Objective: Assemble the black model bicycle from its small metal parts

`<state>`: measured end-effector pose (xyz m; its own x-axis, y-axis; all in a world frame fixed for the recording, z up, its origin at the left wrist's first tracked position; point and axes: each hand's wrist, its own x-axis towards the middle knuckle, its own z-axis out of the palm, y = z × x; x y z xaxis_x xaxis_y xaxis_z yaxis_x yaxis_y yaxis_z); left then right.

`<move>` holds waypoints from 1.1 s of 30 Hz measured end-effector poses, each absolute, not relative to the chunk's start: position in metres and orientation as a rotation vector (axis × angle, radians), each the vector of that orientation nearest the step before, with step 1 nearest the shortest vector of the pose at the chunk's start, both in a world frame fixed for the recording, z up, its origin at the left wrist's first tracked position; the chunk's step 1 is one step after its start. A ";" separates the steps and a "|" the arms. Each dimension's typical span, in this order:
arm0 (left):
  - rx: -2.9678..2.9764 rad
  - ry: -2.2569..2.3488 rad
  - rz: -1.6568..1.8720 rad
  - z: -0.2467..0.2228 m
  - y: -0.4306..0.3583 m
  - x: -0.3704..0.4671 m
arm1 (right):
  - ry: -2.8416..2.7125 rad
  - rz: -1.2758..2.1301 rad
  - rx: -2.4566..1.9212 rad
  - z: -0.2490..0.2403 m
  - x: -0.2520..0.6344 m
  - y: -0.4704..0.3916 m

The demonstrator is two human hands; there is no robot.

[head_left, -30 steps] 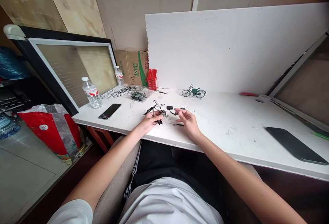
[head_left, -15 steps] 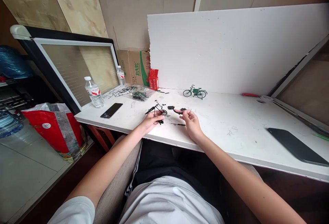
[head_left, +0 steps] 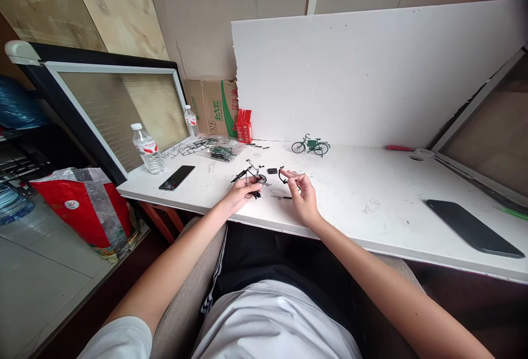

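My left hand (head_left: 242,194) is closed round a small black model bicycle (head_left: 251,172), with its handlebar and a wheel showing above the fingers. In my right hand (head_left: 303,193), thumb and fingers pinch a thin curved black part (head_left: 282,175), its bent end sticking out to the left. A small black block-like piece (head_left: 273,171) lies on the table between the hands. Just left of the right hand rests a thin black rod-like tool (head_left: 282,198), partly hidden by that hand. Behind, a green model bicycle (head_left: 311,145) stands upright.
Two water bottles (head_left: 148,150) and a phone (head_left: 177,177) stand or lie at the left of the white table (head_left: 363,194). A plastic bag of parts (head_left: 225,151), black part frames (head_left: 185,148) and a red box (head_left: 244,126) are farther back. A dark flat device (head_left: 474,228) lies right.
My right hand has shifted slightly, and the curved part in it now points more upward. My left hand keeps its hold on the black model bicycle. The whole view has shifted a little.
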<state>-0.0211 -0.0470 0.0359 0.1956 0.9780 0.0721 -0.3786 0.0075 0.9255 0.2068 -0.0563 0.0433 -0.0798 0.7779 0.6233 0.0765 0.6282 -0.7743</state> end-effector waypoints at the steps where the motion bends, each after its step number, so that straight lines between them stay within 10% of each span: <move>1: 1.041 0.757 1.236 0.035 -0.046 -0.022 | -1.575 0.635 -0.747 0.044 0.207 -0.057; 33: 0.843 0.619 1.270 0.035 -0.049 -0.019 | -1.685 0.575 -0.855 0.041 0.210 -0.065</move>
